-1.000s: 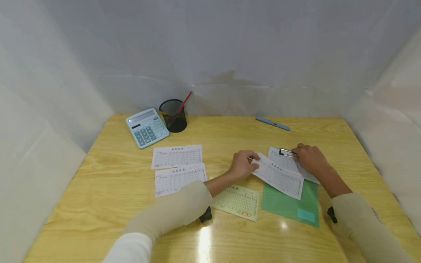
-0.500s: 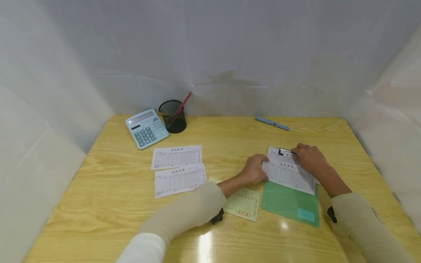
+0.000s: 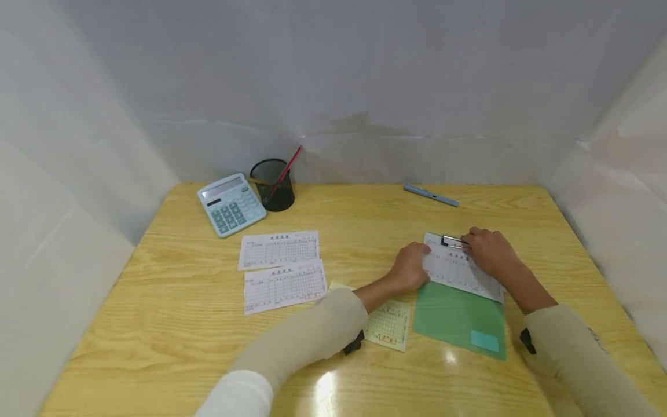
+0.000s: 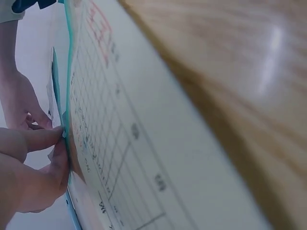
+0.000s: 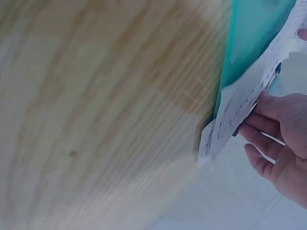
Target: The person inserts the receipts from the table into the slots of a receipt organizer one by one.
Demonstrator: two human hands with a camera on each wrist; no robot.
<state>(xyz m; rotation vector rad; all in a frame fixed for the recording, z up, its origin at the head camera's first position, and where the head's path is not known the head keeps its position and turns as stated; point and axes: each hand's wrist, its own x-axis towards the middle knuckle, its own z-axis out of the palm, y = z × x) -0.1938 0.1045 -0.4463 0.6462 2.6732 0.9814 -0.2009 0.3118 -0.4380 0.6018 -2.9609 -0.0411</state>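
On the right of the table lies a green clipboard (image 3: pixel 458 317) with a metal clip (image 3: pixel 451 241) at its far edge. White printed forms (image 3: pixel 461 277) cover its upper half, the top one reaching up to the clip. My left hand (image 3: pixel 410 267) pinches the top form's left edge between thumb and fingers, as the left wrist view also shows. My right hand (image 3: pixel 491 252) grips the clip, its thumb and fingers about it in the right wrist view. A yellow form (image 3: pixel 388 324) lies partly under my left forearm.
Two white forms (image 3: pixel 283 288) lie left of centre. Behind them are a pale blue calculator (image 3: pixel 231 205) and a black mesh pen cup (image 3: pixel 278 194) with a red pencil (image 3: pixel 283 172). A blue pen (image 3: pixel 431 196) lies near the back edge.
My left hand has moved right, carrying the white form up over the clipboard, square with the form beneath and close to the clip. My right hand has stayed at the clip.
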